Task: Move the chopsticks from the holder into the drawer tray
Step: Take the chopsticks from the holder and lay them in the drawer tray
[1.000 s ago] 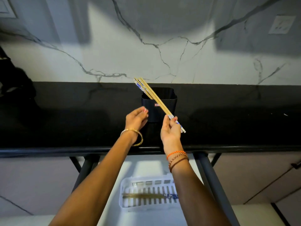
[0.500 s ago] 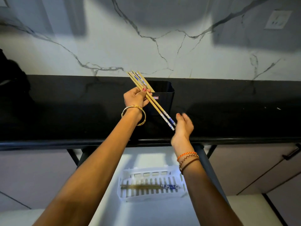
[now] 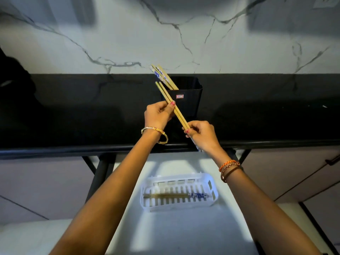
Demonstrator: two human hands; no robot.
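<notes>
Two bare hands are working over a black countertop (image 3: 73,111). Between them they are holding one pair of chopsticks (image 3: 170,103), two sticks lying side by side on a slant: the left hand (image 3: 159,115) is pinching them near the middle with thumb and fingers closed on the wood, and the right hand (image 3: 201,134) is clamped around their lower end, where a patterned tip is peeking out below the palm.

One black holder (image 3: 185,100) is standing on the counter just behind the hands. More chopsticks (image 3: 162,76) with blue-patterned ends are leaning out of its left corner; they look like three or four, but they are overlapping too much to count. A small red-and-white label (image 3: 179,96) is sitting on the holder's front, its writing too small to read.

Below the counter edge, one white slotted tray (image 3: 211,183) is lying in the open drawer, holding one pair of chopsticks in the tray (image 3: 174,195) lengthwise.
</notes>
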